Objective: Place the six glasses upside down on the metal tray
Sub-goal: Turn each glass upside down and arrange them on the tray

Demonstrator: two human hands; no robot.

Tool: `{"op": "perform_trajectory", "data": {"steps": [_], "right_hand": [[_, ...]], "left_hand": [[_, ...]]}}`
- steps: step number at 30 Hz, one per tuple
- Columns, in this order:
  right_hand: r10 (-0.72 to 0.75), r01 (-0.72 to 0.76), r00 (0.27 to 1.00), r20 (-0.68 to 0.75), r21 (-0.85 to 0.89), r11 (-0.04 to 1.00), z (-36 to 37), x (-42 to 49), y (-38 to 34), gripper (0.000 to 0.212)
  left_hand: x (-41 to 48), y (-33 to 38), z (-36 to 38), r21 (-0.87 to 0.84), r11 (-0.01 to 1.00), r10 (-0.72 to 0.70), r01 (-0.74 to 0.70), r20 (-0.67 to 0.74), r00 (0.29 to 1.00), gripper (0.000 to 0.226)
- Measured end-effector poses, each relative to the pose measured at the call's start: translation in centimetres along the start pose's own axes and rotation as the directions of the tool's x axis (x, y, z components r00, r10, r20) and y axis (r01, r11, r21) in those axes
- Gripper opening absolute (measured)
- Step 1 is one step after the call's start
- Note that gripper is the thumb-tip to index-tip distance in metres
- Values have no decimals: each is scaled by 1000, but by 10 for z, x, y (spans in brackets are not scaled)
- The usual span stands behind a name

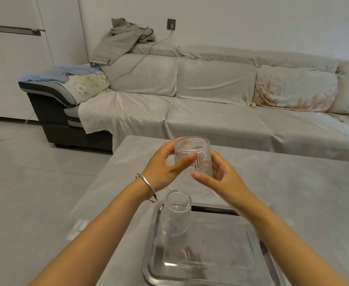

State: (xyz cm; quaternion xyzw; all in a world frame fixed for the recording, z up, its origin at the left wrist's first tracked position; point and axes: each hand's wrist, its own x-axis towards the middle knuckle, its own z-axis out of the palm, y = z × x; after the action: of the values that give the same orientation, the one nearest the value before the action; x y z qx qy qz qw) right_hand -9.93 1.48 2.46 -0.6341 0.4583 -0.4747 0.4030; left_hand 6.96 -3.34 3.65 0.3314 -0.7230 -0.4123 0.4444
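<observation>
A ribbed clear glass (192, 155) is held upside down in the air above the far edge of the metal tray (210, 263). My left hand (165, 168), with a silver bracelet on its wrist, grips its left side, thumb across the front. My right hand (221, 176) holds its right side and lower rim. Another ribbed glass (176, 213) stands upside down in the tray's far left corner. Behind my hands, more clear glass (188, 187) shows on the table, blurred and mostly hidden.
The tray lies on a grey table (303, 193) that runs far to the right. Behind the table is a long sofa (210, 112) under beige covers. Tiled floor (35, 172) lies to the left of the table.
</observation>
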Motion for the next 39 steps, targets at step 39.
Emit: {"op": "perform_trajectory", "data": {"steps": [39], "right_hand": [[229,-228,949,-218,32,973,-1,-63,143,85]], "left_hand": [[-48,-121,38,-306,862,-442,404,-61,895,29]]}}
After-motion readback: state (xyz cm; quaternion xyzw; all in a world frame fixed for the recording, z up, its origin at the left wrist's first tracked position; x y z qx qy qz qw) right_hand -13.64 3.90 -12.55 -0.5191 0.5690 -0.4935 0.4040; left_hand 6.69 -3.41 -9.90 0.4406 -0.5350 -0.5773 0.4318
